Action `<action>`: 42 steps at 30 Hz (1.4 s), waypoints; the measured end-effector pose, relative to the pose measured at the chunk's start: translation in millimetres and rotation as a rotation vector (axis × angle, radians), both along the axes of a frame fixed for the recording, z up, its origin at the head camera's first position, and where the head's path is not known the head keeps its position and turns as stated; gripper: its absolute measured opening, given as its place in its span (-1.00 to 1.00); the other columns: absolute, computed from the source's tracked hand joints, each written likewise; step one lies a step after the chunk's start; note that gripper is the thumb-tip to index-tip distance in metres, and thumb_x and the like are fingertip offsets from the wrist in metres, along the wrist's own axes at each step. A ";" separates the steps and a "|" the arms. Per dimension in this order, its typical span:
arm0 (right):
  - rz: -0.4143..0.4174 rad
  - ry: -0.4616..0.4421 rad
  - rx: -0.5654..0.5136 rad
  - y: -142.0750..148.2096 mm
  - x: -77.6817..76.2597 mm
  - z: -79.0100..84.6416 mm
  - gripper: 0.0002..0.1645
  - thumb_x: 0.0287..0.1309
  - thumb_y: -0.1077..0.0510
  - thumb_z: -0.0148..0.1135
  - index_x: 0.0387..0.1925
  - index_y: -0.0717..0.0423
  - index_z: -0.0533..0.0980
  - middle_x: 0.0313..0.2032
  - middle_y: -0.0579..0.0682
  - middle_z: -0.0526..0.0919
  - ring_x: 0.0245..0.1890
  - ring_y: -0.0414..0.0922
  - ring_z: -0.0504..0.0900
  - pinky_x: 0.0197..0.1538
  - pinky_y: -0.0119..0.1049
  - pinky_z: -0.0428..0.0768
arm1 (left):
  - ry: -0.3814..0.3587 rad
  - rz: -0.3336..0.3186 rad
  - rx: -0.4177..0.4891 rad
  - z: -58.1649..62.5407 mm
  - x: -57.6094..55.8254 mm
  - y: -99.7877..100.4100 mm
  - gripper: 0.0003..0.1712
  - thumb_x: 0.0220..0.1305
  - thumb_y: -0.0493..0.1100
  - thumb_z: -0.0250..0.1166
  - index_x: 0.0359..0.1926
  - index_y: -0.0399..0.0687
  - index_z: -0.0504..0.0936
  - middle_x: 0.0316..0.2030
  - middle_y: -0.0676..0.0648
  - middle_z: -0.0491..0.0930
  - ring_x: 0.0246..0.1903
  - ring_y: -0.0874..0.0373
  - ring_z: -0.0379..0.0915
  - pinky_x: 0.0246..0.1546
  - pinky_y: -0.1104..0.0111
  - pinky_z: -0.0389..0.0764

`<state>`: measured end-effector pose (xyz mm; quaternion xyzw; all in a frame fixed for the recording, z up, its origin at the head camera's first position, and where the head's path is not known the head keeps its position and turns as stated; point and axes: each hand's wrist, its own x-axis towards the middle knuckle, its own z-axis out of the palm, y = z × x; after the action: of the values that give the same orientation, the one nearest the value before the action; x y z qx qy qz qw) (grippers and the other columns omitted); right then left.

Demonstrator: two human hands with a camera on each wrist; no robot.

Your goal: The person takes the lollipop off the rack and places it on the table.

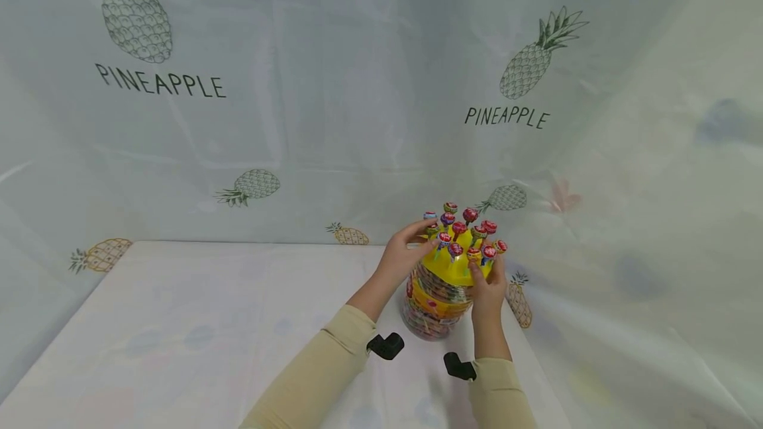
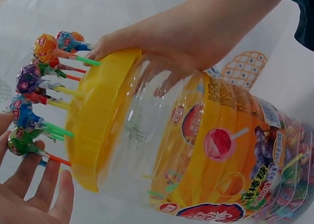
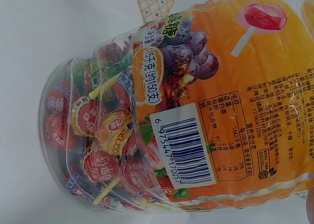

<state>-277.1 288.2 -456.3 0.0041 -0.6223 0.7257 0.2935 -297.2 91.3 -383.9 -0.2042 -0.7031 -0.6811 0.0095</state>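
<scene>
A clear plastic jar (image 2: 132, 130) with a yellow lid (image 1: 451, 270) and an orange label stands at the table's right side. Several wrapped lollipops (image 1: 458, 229) stick up from the lid on coloured sticks. My left hand (image 1: 403, 252) is at the lid's left edge, its fingers pinching a green-wrapped lollipop (image 2: 23, 140). Around the lid's right side, my right hand (image 1: 489, 290) holds the jar, thumb in front; in the left wrist view its fingers show through the clear wall. More lollipops (image 3: 100, 130) lie inside the jar's bottom, close up in the right wrist view.
A white table (image 1: 197, 323) stretches out to the left of the jar. Behind it and along the right hangs a pale curtain (image 1: 369, 85) printed with pineapples, close to the jar. Black wrist cameras (image 1: 386, 346) sit beside both sleeves.
</scene>
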 end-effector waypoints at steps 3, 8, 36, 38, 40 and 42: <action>0.002 -0.006 0.001 -2.6 0.1 -0.1 -0.36 0.29 0.12 0.26 0.37 -0.02 0.35 0.20 -0.08 0.35 0.16 -0.09 0.38 0.05 -0.47 0.51 | 0.006 0.017 -0.002 -0.6 -0.3 -1.5 -0.52 0.35 -0.08 0.28 0.28 0.20 0.52 0.14 0.03 0.51 0.03 0.04 0.45 -0.03 0.12 0.57; 0.005 -0.004 -0.004 -6.5 0.0 0.4 -0.38 0.28 0.13 0.27 0.35 -0.03 0.37 0.20 -0.07 0.36 0.19 -0.09 0.36 0.11 -0.46 0.47 | 0.051 0.036 0.038 1.8 -0.8 -5.0 -0.52 0.34 -0.12 0.28 0.27 0.20 0.52 0.14 0.08 0.51 0.00 0.09 0.47 -0.10 0.26 0.61; -0.022 -0.084 0.018 -1.7 3.6 2.2 -0.33 0.28 0.01 0.27 0.38 -0.16 0.31 0.21 -0.08 0.41 0.18 -0.11 0.38 0.10 -0.48 0.46 | -0.178 0.176 0.245 -81.4 18.2 -81.3 -0.38 0.22 -0.45 0.29 0.31 -0.11 0.44 -0.05 -0.28 0.63 -0.12 -0.02 0.56 -0.10 0.36 0.56; -0.034 -0.090 0.029 -2.1 3.4 2.6 -0.33 0.26 -0.01 0.29 0.37 -0.19 0.32 0.21 -0.08 0.42 0.17 -0.11 0.39 0.09 -0.49 0.47 | -0.201 0.179 0.259 -88.4 19.4 -87.5 -0.38 0.21 -0.46 0.29 0.30 -0.15 0.44 -0.08 -0.28 0.64 -0.11 -0.06 0.57 -0.10 0.36 0.55; -0.047 -0.098 0.032 -2.6 2.8 2.8 -0.31 0.24 -0.03 0.30 0.37 -0.17 0.32 0.21 -0.08 0.42 0.16 -0.11 0.39 0.07 -0.50 0.48 | -0.214 0.193 0.250 -99.3 18.4 -92.4 -0.39 0.21 -0.45 0.30 0.29 -0.16 0.44 -0.11 -0.26 0.65 -0.12 -0.05 0.58 -0.11 0.38 0.55; -0.050 -0.094 0.033 -3.3 2.2 3.1 -0.30 0.24 -0.02 0.30 0.38 -0.14 0.31 0.21 -0.07 0.42 0.17 -0.11 0.39 0.07 -0.50 0.48 | -0.223 0.204 0.235 -115.9 13.7 -97.3 -0.39 0.21 -0.43 0.31 0.29 -0.13 0.45 -0.13 -0.24 0.66 -0.15 0.01 0.59 -0.12 0.40 0.54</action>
<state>-274.9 284.9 -453.2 -0.0409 -0.6471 0.7072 0.2821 -283.5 -6.0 -499.8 -0.0525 -0.6324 -0.7725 0.0241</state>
